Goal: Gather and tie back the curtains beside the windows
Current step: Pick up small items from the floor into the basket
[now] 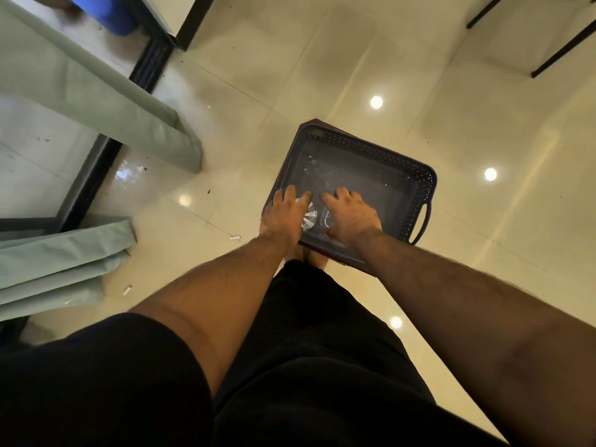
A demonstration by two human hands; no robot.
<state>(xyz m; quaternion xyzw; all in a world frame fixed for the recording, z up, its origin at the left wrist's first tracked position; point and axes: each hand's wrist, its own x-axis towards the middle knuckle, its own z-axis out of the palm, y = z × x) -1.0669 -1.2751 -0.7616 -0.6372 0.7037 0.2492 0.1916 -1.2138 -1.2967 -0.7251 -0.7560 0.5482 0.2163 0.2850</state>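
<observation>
Reaching hands in basket, curtains well apart

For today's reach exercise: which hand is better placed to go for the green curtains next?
Left, probably. The left hand lies at the basket's left edge, nearer the green curtains on that side; the right hand sits further inside the basket.

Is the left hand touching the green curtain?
Apart. The head view shows bare floor between the left hand, over the basket, and the green curtain.

Dim warm light; lamp glare on glossy floor; edges blurred.
</observation>
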